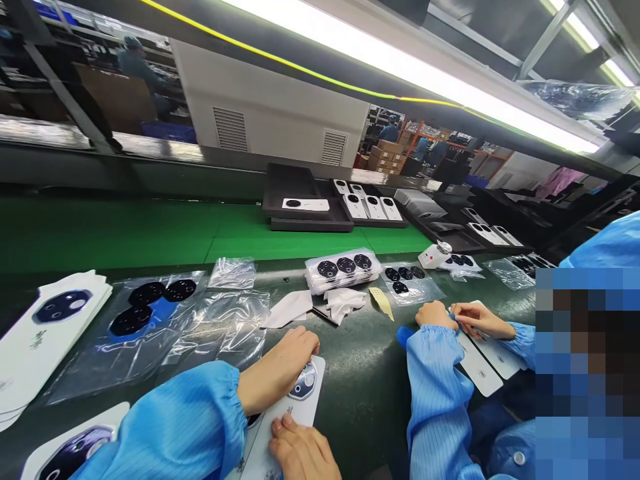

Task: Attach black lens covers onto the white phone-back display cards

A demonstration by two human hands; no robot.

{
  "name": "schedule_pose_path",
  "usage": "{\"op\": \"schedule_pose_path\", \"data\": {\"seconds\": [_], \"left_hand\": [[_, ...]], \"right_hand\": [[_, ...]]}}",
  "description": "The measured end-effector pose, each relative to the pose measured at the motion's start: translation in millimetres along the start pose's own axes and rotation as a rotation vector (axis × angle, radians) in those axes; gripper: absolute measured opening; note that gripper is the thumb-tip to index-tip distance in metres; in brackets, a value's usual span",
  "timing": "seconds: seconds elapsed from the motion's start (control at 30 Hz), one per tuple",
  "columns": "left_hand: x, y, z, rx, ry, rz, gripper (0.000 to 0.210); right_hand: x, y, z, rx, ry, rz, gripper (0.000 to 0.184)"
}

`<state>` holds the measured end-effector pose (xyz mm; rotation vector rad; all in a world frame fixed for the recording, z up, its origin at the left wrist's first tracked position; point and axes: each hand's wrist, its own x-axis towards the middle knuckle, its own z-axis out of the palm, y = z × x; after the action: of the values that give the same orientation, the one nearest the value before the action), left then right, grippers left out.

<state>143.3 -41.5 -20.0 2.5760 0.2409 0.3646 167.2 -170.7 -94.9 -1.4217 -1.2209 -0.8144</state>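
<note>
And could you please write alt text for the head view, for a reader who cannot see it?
A person's left hand bends over the dark disc of a white panel, while the right hand rests lower on it. Beyond lie black discs on clear plastic, on a dark green worktable; at right, a blue-sleeved co-worker leans over white panels.

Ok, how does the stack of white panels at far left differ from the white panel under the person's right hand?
The stack shows several layered edges; no layers can be made out on the panel.
No hand touches the stack, while the right hand rests on the panel and the left hand is at its far end.
Both are white with a dark patch at the far end.
</note>
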Motion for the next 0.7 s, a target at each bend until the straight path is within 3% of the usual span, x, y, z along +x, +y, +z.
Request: {"op": "schedule_pose_path", "data": {"seconds": [0.23,0.4,0.53,0.7], "left_hand": [[-4,-3,16.1,0.117,0.023,0.074,0.026],[-19,9,6.0,0.135,-0.009,0.093,0.023],[-37,15,0.9,0.1,-0.025,0.099,0.023],[-63,9,22.1,-0.123,0.053,0.013,0.02]], "right_hand": [[-3,3,0,-0.003,-0.01,-0.013,0.043],[-8,3,0,-0.001,-0.018,0.02,0.043],[-10,2,1,-0.034,0.016,0.017,0.038],[-5,3,-4,0.016,-0.035,-0.001,0.045]]}}
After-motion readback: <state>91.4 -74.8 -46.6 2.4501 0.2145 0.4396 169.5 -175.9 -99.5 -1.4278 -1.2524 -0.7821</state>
